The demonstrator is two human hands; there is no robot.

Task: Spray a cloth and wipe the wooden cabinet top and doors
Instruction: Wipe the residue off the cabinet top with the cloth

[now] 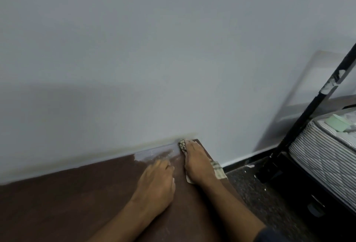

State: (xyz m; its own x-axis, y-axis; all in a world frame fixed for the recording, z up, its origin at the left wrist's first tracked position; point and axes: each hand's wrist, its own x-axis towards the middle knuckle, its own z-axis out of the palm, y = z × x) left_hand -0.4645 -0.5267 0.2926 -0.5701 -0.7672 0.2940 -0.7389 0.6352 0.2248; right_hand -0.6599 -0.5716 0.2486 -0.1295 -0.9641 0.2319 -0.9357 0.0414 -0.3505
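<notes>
At the 7 o'clock side of the view, the dark brown cabinet top (67, 199) runs back to the pale wall (154, 49); a yellowish stain line follows the joint between them. Toward 6 o'clock a whitish, dusty patch (154, 152) sits on the wood along the wall, just beyond our left hand (156, 182). That hand lies flat on the top, fingers (163, 164) relaxed, holding nothing. Just to its right, our right hand (198, 164) presses the patterned cloth (216, 171) onto the back right corner of the top, fingers extended over it, tips touching the wall joint; cloth edges show beyond the fingertips and at the 4 o'clock side of the palm. No spray bottle is in view.

Risks, as we judge them:
- Cloth overhangs the right edge; a stroke toward 3 o'clock could slide it off onto the speckled floor (260, 193).
- Pressing into the corner may drag residue onto the wall and add to the stain.
- The white patch may smear rather than lift if the cloth is too dry; dampness cannot be judged.
- Doors are out of view, apparently still to do.

At 3 o'clock: a black bed frame post (312, 105) and striped mattress (327, 151), well apart from the hands.
</notes>
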